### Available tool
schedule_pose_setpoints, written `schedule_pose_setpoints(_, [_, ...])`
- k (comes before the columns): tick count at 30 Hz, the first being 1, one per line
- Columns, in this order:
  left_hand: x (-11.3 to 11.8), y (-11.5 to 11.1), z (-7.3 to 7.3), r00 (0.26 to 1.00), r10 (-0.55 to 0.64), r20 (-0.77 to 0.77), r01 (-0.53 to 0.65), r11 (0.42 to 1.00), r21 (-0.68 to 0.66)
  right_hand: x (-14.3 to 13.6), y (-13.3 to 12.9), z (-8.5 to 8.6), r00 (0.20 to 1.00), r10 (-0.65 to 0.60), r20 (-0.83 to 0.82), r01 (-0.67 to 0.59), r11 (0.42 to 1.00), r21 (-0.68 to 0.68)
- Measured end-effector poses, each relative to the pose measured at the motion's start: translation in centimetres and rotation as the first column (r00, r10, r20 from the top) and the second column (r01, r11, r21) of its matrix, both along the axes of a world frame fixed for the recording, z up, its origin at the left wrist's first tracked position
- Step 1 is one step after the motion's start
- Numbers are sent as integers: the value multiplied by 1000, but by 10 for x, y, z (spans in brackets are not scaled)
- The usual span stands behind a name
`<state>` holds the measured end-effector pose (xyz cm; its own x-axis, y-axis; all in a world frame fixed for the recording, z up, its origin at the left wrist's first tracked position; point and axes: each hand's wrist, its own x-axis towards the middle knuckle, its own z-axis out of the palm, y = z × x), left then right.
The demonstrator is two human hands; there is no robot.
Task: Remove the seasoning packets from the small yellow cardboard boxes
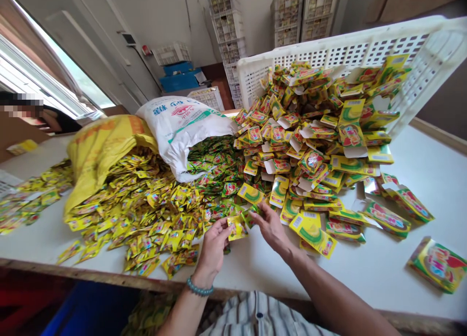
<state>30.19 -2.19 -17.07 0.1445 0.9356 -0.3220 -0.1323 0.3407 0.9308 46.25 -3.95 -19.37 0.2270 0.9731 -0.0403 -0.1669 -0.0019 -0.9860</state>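
Observation:
Over the table's front part, my left hand (216,241) pinches a small yellow candy packet (238,228) between thumb and fingers. Close beside it on the right, my right hand (268,224) has its fingers closed on a green candy packet (251,216). A heap of yellow packets (160,207) spreads left of my hands, with green packets (219,166) behind them. To the right lies a large pile of small yellow-and-green cardboard boxes (314,161), many with flaps standing up.
A yellow woven sack (105,146) and a white woven sack (182,127) lie on the white table (262,273), packets spilling out. A tipped white crate (343,46) stands behind the boxes. One box (438,265) lies apart at right. Stacked crates (228,34) line the wall; a person (51,117) is at far left.

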Motion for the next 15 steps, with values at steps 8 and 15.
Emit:
schedule_pose_setpoints(8, [2,-3,-1,994,-90,-65,91,996,23,-5,-4,-1,964,151,220,-152,988,-14])
schedule_pose_setpoints(15, [20,14,0,996,-65,61,64,998,14,5,-2,15,970,213,-116,-229,963,-144])
